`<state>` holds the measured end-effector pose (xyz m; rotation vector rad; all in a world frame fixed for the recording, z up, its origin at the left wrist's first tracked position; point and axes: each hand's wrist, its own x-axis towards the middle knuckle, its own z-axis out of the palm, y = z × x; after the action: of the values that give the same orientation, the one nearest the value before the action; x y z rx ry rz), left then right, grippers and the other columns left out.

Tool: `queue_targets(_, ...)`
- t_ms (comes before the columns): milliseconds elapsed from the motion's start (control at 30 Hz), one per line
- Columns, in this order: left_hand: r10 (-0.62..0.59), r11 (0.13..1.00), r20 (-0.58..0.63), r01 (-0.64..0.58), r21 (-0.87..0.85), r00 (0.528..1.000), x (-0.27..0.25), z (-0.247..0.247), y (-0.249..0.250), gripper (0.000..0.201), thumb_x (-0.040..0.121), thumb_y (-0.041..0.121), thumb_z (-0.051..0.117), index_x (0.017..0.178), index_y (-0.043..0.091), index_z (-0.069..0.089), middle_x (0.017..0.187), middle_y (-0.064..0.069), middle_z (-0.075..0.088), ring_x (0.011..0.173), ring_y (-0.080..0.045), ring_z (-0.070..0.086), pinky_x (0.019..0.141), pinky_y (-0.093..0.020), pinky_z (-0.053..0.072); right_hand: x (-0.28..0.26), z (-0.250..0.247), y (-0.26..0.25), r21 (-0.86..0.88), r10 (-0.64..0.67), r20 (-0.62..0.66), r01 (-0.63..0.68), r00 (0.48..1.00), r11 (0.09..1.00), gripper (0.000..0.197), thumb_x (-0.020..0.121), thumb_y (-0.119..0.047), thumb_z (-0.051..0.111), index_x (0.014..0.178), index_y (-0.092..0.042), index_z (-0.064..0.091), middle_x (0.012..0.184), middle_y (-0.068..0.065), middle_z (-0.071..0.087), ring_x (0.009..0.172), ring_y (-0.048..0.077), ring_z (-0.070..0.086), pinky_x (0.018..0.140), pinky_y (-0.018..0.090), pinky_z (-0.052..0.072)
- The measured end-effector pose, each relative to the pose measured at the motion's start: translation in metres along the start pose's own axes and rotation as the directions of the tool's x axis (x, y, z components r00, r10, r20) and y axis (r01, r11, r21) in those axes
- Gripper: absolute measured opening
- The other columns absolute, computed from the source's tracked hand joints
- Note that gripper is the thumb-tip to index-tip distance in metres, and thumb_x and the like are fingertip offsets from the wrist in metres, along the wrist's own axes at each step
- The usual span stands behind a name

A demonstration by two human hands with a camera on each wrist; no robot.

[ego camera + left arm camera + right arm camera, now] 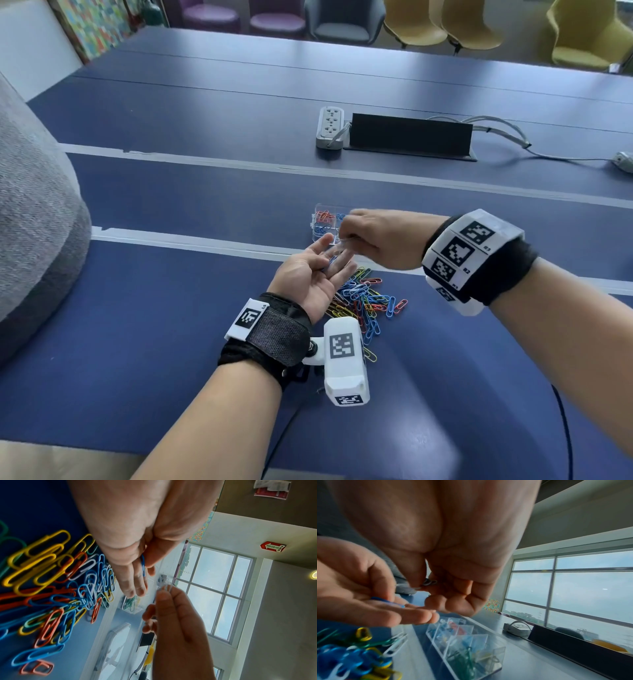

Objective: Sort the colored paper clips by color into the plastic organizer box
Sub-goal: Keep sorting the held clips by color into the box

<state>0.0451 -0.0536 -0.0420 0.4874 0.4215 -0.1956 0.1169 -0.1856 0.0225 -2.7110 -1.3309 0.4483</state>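
At the left, above the blue surface (144, 329), the left hand (308, 277) lay palm up, fingers (135, 582) straight and relaxed, a blue paper clip (142, 566) resting across them. Just beneath it sprawled the loose pile of paper clips (366, 305), blue, yellow, red, green and white. To the right, the right hand (383, 236) pinched a pale clip (429, 582) between thumb and fingertips, close above the left fingers. Beyond both hands stood the clear plastic organizer box (489, 654), its compartments holding red, blue and green clips, with open surface around it.
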Motion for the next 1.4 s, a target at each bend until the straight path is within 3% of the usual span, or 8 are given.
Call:
queue_targets(67, 0.002, 1.0, -0.006, -0.002, -0.008, 1.0, 0.0, 0.0, 0.002, 0.037, 0.089, -0.009, 0.021, 0.106, 0.003, 0.051, 0.104, -0.022, 0.062, 0.096, -0.033, 0.062, 0.089, -0.044, 0.048, 0.008, -0.005, 0.009, -0.006, 0.097, -0.073, -0.098, 0.993, 0.995, 0.014, 0.095, -0.016, 0.043, 0.103, -0.011, 0.054, 0.102, 0.004, 0.055, 0.09, 0.023, 0.054, 0.085, 0.036, 0.045)
queue_targets(167, -0.007, 1.0, -0.012, 0.007, 0.011, 1.0, -0.002, 0.0, 0.002, 0.029, 0.09, 0.001, 0.029, 0.106, 0.004, 0.053, 0.11, -0.022, 0.063, 0.102, -0.036, 0.061, 0.09, -0.045, 0.049, 0.024, -0.01, 0.016, -0.045, 0.242, -0.133, -0.25, 0.961, 0.967, 0.015, 0.094, -0.01, 0.041, 0.103, -0.013, 0.053, 0.104, 0.007, 0.061, 0.088, 0.024, 0.054, 0.077, 0.028, 0.041)
queue_targets(433, -0.005, 1.0, -0.036, 0.005, 0.011, 0.999, -0.002, -0.004, 0.006, 0.028, 0.093, 0.016, 0.034, 0.106, 0.002, 0.056, 0.111, -0.024, 0.064, 0.11, -0.04, 0.058, 0.095, -0.046, 0.046, 0.05, -0.003, 0.007, -0.251, 0.324, -0.022, -0.319, 0.946, 0.914, 0.022, 0.088, -0.004, 0.049, 0.104, -0.007, 0.064, 0.101, 0.013, 0.065, 0.086, 0.032, 0.064, 0.07, 0.031, 0.051)
queue_targets(567, -0.009, 1.0, -0.03, 0.009, -0.002, 0.999, -0.001, -0.004, 0.007, 0.029, 0.094, 0.017, 0.034, 0.107, 0.002, 0.055, 0.111, -0.024, 0.064, 0.112, -0.04, 0.058, 0.096, -0.046, 0.046, 0.047, -0.004, 0.005, -0.275, 0.314, -0.019, -0.307, 0.949, 0.911, 0.02, 0.09, -0.013, 0.051, 0.099, -0.016, 0.068, 0.102, 0.008, 0.065, 0.08, 0.029, 0.059, 0.065, 0.028, 0.043)
queue_targets(733, -0.015, 1.0, -0.021, 0.015, -0.003, 1.0, -0.002, -0.003, 0.006, 0.032, 0.094, 0.019, 0.034, 0.112, 0.001, 0.054, 0.118, -0.025, 0.062, 0.113, -0.04, 0.058, 0.095, -0.046, 0.046, 0.041, -0.006, 0.008, -0.172, 0.284, -0.109, -0.299, 0.953, 0.939, 0.021, 0.091, -0.026, 0.055, 0.106, -0.031, 0.068, 0.107, 0.001, 0.067, 0.094, 0.027, 0.064, 0.071, 0.027, 0.046)
queue_targets(933, -0.017, 1.0, -0.024, 0.017, -0.005, 1.0, -0.003, -0.003, 0.009, 0.04, 0.094, 0.026, 0.033, 0.118, 0.0, 0.052, 0.12, -0.028, 0.06, 0.114, -0.041, 0.057, 0.096, -0.049, 0.045, 0.03, -0.01, 0.004, 0.038, 0.225, -0.196, -0.221, 0.955, 0.974, 0.019, 0.088, -0.019, 0.057, 0.093, -0.026, 0.073, 0.094, 0.0, 0.072, 0.085, 0.022, 0.065, 0.079, 0.036, 0.054)
queue_targets(1167, -0.03, 1.0, -0.024, 0.03, -0.006, 0.999, -0.001, 0.0, 0.006, 0.051, 0.095, 0.035, 0.033, 0.131, 0.001, 0.047, 0.125, -0.024, 0.057, 0.112, -0.039, 0.057, 0.094, -0.053, 0.044, 0.018, 0.002, -0.012, 0.014, 0.065, 0.04, -0.065, 0.997, 0.998, 0.014, 0.082, -0.029, 0.066, 0.093, -0.034, 0.073, 0.084, -0.008, 0.063, 0.08, 0.017, 0.061, 0.076, 0.032, 0.053)
queue_targets(1400, -0.043, 0.999, -0.025, 0.043, 0.029, 0.999, -0.004, 0.001, 0.005, 0.042, 0.096, 0.03, 0.033, 0.119, 0.001, 0.053, 0.11, -0.022, 0.062, 0.1, -0.036, 0.059, 0.096, -0.049, 0.043, 0.017, 0.007, -0.009, 0.142, 0.078, -0.025, -0.074, 0.997, 0.987, 0.014, 0.083, -0.017, 0.064, 0.09, -0.022, 0.074, 0.087, -0.004, 0.07, 0.077, 0.014, 0.061, 0.078, 0.029, 0.052)
